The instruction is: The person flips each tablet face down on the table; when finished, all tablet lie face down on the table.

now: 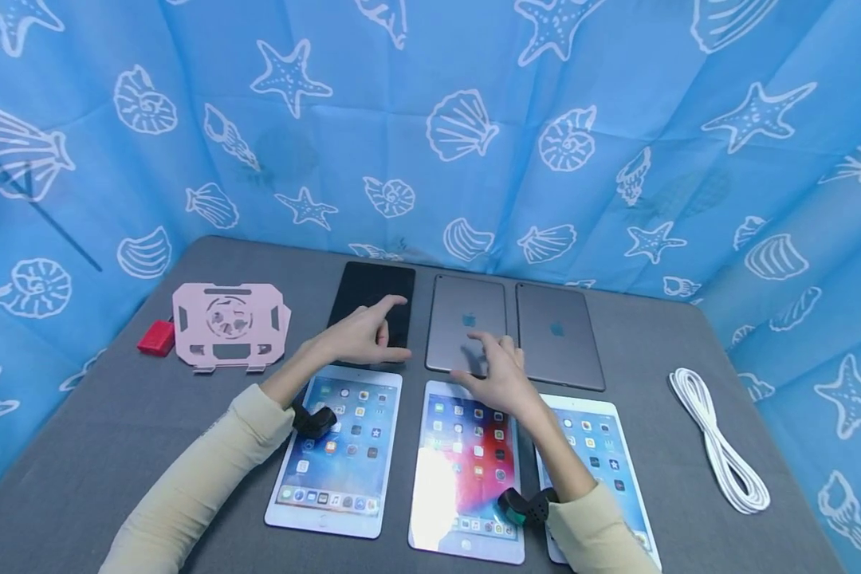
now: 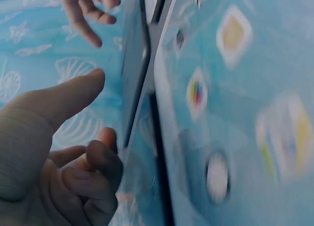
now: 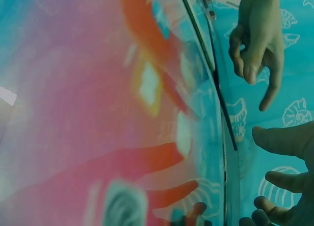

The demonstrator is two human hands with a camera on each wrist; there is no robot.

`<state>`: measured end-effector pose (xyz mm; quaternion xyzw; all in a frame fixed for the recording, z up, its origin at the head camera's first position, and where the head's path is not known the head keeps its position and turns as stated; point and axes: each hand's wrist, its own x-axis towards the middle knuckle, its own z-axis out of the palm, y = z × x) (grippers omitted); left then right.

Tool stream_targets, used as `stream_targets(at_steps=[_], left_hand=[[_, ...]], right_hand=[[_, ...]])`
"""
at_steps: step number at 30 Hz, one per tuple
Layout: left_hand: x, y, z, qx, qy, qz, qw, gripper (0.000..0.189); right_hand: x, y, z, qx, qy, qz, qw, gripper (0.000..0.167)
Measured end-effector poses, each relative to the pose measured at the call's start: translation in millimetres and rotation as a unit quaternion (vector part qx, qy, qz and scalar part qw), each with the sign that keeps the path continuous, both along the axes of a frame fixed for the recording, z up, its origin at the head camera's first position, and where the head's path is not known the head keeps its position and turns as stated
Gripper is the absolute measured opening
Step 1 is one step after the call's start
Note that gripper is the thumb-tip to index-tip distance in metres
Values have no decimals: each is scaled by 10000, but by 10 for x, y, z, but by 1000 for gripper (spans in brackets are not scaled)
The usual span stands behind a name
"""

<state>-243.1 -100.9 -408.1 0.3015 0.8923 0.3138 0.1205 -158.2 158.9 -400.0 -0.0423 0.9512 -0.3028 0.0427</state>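
My left hand (image 1: 364,333) is over a black-screened tablet (image 1: 364,279) in the back row, thumb and index finger spread apart with nothing between them. In the left wrist view its other fingers curl loosely inward. My right hand (image 1: 501,378) reaches over the lower edge of a grey tablet (image 1: 466,299) lying logo side up, its thumb and fingers parted and nothing held. Below the hands lie white tablets with lit home screens: one at left (image 1: 340,462), one in the middle (image 1: 466,470) under the right wrist, and one at right (image 1: 606,446) partly covered by the right forearm.
Another grey tablet (image 1: 560,331) lies back side up at the back right. A pink tablet stand (image 1: 229,319) and a small red object (image 1: 157,339) are at the left. A coiled white cable (image 1: 721,446) lies at the right, and a blue shell-print curtain (image 1: 373,119) hangs behind.
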Motion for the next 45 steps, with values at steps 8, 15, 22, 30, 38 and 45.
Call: stream_targets(at_steps=[8,15,22,30,38,45], left_hand=[[-12,-502,112,-663,-13,128,9977,97],[7,-777,139,-1200,-185,472,9915,109],[78,-811,101,-1562,-492,582,9848,117],[99,-773,57,-1758,-601,558,9810,127],[110,-725,22,-1810,-604,680,9793,129],[81,-650,-7,-1733,-596,833,9795,126]], right_hand=[[-57,-126,26,-82,48,205,9997,68],[-104,-287,15,-301,3,370,9989,67],[-147,-441,-36,-423,-26,502,9978,66],[-212,-567,-82,-285,-163,470,9984,69],[-256,-666,-105,-203,-211,621,9976,76],[-316,-778,-151,-347,-411,628,9966,86]])
